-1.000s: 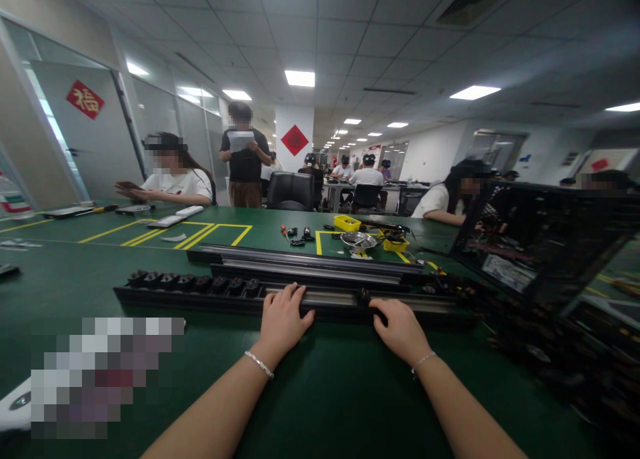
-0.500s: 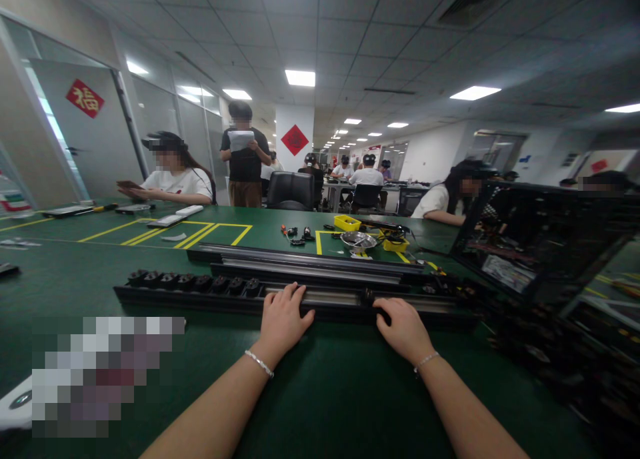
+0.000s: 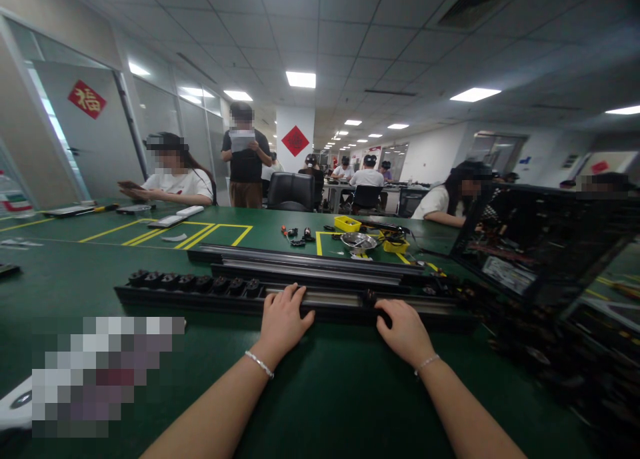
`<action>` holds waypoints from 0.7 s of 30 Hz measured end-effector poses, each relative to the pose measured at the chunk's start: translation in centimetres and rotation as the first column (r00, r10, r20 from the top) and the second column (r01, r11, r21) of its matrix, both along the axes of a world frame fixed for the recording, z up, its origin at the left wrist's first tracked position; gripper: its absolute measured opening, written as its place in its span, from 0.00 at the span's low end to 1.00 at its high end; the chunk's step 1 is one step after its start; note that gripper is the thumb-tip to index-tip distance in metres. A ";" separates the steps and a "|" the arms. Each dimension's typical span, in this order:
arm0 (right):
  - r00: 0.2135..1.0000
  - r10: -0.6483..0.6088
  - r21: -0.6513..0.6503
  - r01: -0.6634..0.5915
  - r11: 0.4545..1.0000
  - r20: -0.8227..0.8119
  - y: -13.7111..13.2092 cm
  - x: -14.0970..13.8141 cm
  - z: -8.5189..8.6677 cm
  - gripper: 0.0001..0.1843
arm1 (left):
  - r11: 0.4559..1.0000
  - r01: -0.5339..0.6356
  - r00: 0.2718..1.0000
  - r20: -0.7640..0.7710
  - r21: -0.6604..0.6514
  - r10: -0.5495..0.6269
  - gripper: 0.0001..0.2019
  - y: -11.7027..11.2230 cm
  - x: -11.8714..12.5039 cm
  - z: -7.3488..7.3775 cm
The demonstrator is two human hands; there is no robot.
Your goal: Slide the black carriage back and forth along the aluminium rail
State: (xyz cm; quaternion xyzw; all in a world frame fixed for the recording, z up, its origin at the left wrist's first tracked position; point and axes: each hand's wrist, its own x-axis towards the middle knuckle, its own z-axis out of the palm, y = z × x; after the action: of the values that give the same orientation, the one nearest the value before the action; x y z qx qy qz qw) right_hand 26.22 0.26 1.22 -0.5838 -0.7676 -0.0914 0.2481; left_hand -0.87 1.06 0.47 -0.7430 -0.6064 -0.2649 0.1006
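Observation:
A long black rail (image 3: 200, 295) lies across the green table (image 3: 320, 392) in front of me, with a row of several small black parts sitting in its left half. My left hand (image 3: 281, 320) rests on the rail's middle, fingers stretched flat over its silver slot. My right hand (image 3: 403, 329) lies on the rail a little to the right, fingers curled over a small black part (image 3: 369, 297) in the slot. Two more rails (image 3: 310, 264) lie side by side just behind.
A black open case (image 3: 540, 245) stands at the right. Yellow trays (image 3: 347, 223), a metal bowl (image 3: 358, 240) and small tools lie further back. People sit and stand around the far tables. A blurred patch covers something at the near left.

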 end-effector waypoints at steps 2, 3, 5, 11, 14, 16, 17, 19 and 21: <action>1.000 -0.007 0.054 0.008 0.999 -0.006 -0.1 -0.1 -0.3 0.14 | 1.000 -0.005 1.000 -0.002 -0.007 0.005 0.25 0.0 0.0 0.1; 1.000 -0.020 0.083 0.021 0.996 -0.013 -0.1 -0.2 -0.5 0.14 | 1.000 -0.009 1.000 -0.003 -0.011 0.009 0.25 0.0 0.1 0.1; 0.998 -0.059 0.133 0.062 0.989 -0.027 -0.1 -0.5 -0.7 0.17 | 1.000 -0.016 1.000 -0.005 -0.019 0.016 0.25 -0.1 0.1 0.2; 0.994 -0.092 0.074 0.087 0.993 0.059 -0.2 -2.0 -0.7 0.26 | 1.000 -0.012 1.000 0.002 -0.015 0.012 0.25 -0.3 0.2 0.4; 0.986 -0.111 -0.020 0.114 0.993 0.122 -0.2 -2.7 -0.7 0.28 | 0.999 -0.023 1.000 -0.001 -0.024 0.023 0.25 -0.3 0.3 0.4; 0.982 -0.113 -0.060 0.123 0.991 0.151 -0.2 -2.9 -0.7 0.28 | 0.999 -0.026 1.000 -0.004 -0.032 0.026 0.25 -0.3 0.3 0.5; 0.981 -0.112 -0.071 0.124 0.990 0.157 -0.2 -2.9 -0.7 0.28 | 0.999 -0.025 1.000 -0.006 -0.032 0.025 0.25 -0.3 0.3 0.5; 0.982 -0.112 -0.079 0.125 0.989 0.155 -0.2 -3.0 -0.6 0.28 | 0.999 -0.023 1.000 -0.009 -0.027 0.023 0.25 -0.3 0.3 0.4; 0.983 -0.113 -0.082 0.126 0.989 0.145 -0.3 -2.9 -0.6 0.28 | 0.999 -0.025 1.000 -0.012 -0.019 0.025 0.25 -0.3 0.3 0.4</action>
State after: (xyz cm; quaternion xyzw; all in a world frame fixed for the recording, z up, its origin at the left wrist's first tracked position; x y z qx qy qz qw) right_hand 23.27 -0.01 0.66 -0.6318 -0.7500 -0.1119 0.1610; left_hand -0.62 0.75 0.87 -0.7378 -0.6177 -0.2531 0.1004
